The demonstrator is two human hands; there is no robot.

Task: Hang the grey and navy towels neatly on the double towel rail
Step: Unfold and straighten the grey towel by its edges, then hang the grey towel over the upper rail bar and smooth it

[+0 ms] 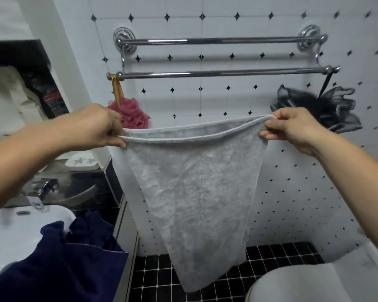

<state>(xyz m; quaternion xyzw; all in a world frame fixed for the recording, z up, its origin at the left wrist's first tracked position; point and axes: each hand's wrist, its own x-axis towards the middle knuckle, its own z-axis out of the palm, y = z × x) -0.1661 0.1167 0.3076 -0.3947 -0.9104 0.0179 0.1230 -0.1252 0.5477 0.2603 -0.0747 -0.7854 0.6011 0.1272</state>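
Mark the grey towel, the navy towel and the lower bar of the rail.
grey towel (194,182): head view, middle of the hanging cloth.
navy towel (63,258): head view, broad fold of the crumpled heap.
lower bar (223,73): head view, middle of the chrome tube.

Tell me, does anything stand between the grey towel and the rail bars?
Nothing visible does. The grey towel, held by the left hand and right hand, hangs below the lower bar; it and the upper bar are bare. A pink pouf and a black pouf hang from the lower bar's ends.
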